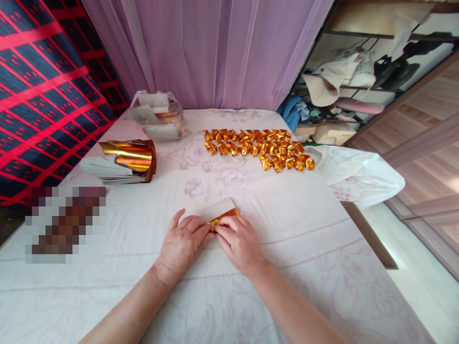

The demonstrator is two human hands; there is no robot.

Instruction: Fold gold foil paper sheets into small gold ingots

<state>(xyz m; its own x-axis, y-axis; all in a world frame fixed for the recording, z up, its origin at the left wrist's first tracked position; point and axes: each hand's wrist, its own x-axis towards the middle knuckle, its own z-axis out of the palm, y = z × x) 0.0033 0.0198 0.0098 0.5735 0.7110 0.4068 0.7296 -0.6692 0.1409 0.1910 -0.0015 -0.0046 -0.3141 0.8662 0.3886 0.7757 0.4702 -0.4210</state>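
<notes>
Pinching together at the table's near middle, the left hand (pixel 181 246) and right hand (pixel 239 242) clamp a small foil paper (pixel 221 211), white-backed with a crinkled, shiny gold edge, on the white cloth (pixel 304 229).

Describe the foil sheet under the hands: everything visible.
The foil sheet is a small rectangular piece, shiny gold-orange on one face and matte white on the other. It lies white side up on the white tablecloth, its near edge folded or crumpled so gold shows. The left hand and right hand both pinch that near edge; the far part lies flat and uncovered.
</notes>
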